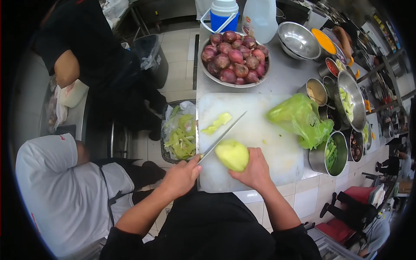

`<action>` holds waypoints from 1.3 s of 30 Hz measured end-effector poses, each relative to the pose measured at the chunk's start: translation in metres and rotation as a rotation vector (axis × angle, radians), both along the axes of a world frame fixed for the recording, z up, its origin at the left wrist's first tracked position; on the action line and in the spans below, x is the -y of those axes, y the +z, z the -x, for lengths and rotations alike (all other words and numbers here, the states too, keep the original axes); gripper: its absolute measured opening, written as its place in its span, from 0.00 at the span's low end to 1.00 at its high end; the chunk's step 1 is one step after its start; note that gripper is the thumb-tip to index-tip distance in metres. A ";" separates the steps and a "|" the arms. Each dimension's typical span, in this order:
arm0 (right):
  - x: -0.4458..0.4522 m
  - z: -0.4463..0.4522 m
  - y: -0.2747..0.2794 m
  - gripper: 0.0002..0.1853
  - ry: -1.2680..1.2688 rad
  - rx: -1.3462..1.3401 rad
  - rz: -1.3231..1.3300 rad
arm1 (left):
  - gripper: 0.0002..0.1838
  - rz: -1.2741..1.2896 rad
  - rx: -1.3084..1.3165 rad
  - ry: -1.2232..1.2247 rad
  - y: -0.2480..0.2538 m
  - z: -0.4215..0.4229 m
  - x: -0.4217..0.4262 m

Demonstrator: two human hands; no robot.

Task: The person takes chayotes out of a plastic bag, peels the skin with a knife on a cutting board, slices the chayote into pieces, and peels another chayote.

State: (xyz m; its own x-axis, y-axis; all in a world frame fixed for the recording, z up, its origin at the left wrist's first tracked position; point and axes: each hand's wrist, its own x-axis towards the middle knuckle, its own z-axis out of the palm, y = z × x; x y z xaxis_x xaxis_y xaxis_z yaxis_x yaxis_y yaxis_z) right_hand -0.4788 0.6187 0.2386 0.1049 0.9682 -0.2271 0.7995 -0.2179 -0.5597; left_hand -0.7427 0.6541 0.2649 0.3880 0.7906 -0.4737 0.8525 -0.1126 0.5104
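Knife [222,138] points away and right in curled left hand [180,173]; right hand [255,171] cups vegetable [232,155] slanting lengthwise away-left.

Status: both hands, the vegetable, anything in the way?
Left hand gripping knife. Right hand holding pale green vegetable over cutting board. Peelings beside knife; nothing visibly blocking.

The left hand [181,176] is gripping a knife [223,137]; the right hand [256,171] is holding a green vegetable [232,155] over a cutting board [277,158], with onions [236,56] lying beyond.
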 end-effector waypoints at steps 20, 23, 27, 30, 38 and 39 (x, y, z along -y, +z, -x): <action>-0.012 -0.007 -0.008 0.45 0.013 0.143 -0.265 | 0.28 -0.125 -0.011 -0.214 0.026 -0.015 -0.005; -0.014 -0.009 -0.011 0.45 -0.025 0.127 -0.259 | 0.28 -0.151 -0.079 -0.144 0.016 0.008 -0.004; -0.013 -0.009 -0.008 0.45 -0.031 0.167 -0.229 | 0.26 -0.157 -0.102 -0.026 -0.003 0.074 0.009; -0.010 -0.004 -0.008 0.44 -0.036 0.191 -0.165 | 0.24 -0.135 0.027 0.083 0.000 0.077 0.009; 0.033 0.022 -0.013 0.45 0.068 0.142 -0.505 | 0.23 -0.079 0.277 0.088 -0.013 0.026 0.010; 0.037 0.022 -0.010 0.45 0.088 0.155 -0.494 | 0.24 -0.034 0.238 0.082 -0.011 0.020 0.010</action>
State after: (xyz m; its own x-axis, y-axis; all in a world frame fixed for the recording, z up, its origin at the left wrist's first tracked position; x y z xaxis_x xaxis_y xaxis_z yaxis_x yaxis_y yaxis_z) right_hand -0.5006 0.5818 0.2288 0.0144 0.9626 0.2707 0.8846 0.1139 -0.4521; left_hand -0.7627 0.6440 0.2538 0.4190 0.8383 -0.3489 0.7158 -0.0684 0.6950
